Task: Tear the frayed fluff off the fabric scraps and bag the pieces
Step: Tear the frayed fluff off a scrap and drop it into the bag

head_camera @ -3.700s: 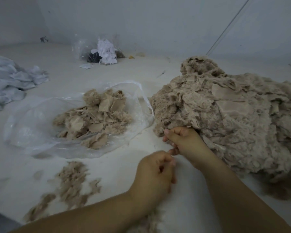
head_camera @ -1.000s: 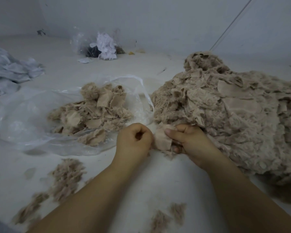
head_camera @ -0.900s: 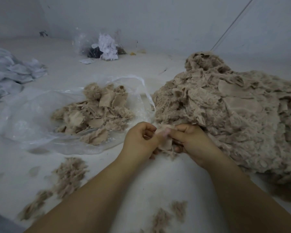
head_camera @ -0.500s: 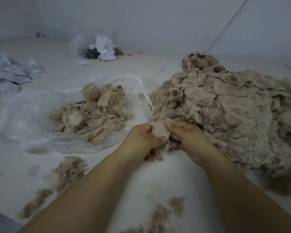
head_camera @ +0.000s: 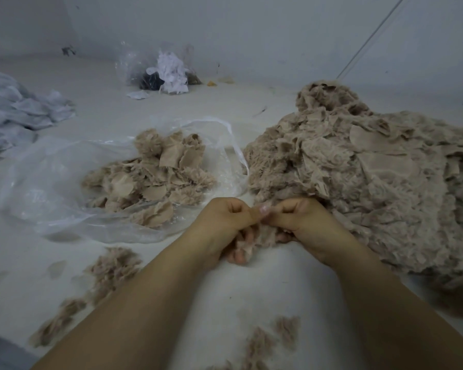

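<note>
scrap (head_camera: 262, 237) pinched between both hands — left hand (head_camera: 226, 227), right hand (head_camera: 304, 222)

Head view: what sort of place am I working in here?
Likely a textile scrap-sorting workspace: a big heap of beige fabric scraps, a clear plastic bag holding trimmed pieces, and torn fluff on a plain white surface.

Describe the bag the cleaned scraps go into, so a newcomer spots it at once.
Start at the big tan scrap heap on the right; the bag lies open just left of it, beyond the left hand. It is clear plastic holding flat tan pieces, unlike the far bag, which holds white and dark bits.
</note>
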A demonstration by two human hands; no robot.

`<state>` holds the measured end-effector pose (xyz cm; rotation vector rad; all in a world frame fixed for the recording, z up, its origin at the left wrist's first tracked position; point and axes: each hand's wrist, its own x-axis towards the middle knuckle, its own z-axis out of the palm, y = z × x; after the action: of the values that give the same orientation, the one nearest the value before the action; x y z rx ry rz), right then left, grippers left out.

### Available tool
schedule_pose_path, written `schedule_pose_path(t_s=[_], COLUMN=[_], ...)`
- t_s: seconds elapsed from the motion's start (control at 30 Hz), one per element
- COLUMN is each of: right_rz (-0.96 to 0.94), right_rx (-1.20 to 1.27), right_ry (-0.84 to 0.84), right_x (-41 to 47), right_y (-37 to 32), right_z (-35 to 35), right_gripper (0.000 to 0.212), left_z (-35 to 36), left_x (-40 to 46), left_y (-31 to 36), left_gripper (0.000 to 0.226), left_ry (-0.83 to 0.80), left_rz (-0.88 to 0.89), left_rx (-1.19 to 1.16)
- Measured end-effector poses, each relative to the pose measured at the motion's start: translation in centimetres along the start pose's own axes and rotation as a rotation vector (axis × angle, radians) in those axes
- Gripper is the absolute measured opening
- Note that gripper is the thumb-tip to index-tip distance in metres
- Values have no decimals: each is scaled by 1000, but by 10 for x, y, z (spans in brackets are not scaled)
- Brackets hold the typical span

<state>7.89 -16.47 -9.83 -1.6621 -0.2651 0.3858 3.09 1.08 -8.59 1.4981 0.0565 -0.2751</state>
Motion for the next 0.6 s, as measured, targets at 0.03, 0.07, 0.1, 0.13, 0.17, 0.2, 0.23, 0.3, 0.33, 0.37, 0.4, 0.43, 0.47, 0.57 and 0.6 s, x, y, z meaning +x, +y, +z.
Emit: schedule_pose_path(t_s=[0.03, 0.07, 0.1, 0.13, 0.17, 0.2, 0.23, 0.3, 0.33, 0.37, 0.4, 0.43, 0.47, 0.57, 0.6], right_rz=[9, 20, 23, 17, 7, 4, 6, 30, 49, 67, 81, 89, 94, 96, 97], right_rx=[1, 6, 3, -7, -18, -18, 1, 53, 77, 98, 113, 124, 128, 155, 182], right_ry=[-10, -22, -29, -29, -23, -19, -25, -43, -37, -24, -11, -4, 4, 34, 49], right_x=[1, 1, 0, -1, -1, -1, -2, -4, -4, -4, -4, -5, -5, -5, -5], right_y=[0, 0, -1, -1, -1, -2, -2, -6, -7, -8, -9, -10, -11, -13, -12], right_z=[-1, -2, -1, 0, 0, 0, 1, 2, 2, 3, 3, 4, 5, 5, 4], right_gripper=[52, 37, 23, 14, 13, 16, 16, 16, 17, 17, 17, 18, 19, 20, 20], left_z=[4, 7, 10, 11, 10, 7, 4, -2, -4, -5, -6, -7, -8, -16, -18], left_x=[2, 4, 5, 7, 8, 8, 8, 7, 7, 7, 7, 6, 5, 2, 1], left_y=[-2, -5, -7, -8, -8, -9, -9, -9, -9, -9, -9, -8, -7, -2, -1], left_gripper=[50, 47, 42, 36, 29, 24, 23, 29, 33, 35, 34, 32, 29, 27, 26], left_ry=[89, 136, 154, 146, 133, 116, 96, 39, 5, -31, -71, -115, -157, -266, -283], left_rz=[2, 18, 34, 48, 56, 64, 68, 79, 88, 87, 75, 53, 31, -31, -40], left_rx=[-25, -34, -16, 15, 40, 47, 32, -36, -53, -58, -57, -56, -58, -24, -12])
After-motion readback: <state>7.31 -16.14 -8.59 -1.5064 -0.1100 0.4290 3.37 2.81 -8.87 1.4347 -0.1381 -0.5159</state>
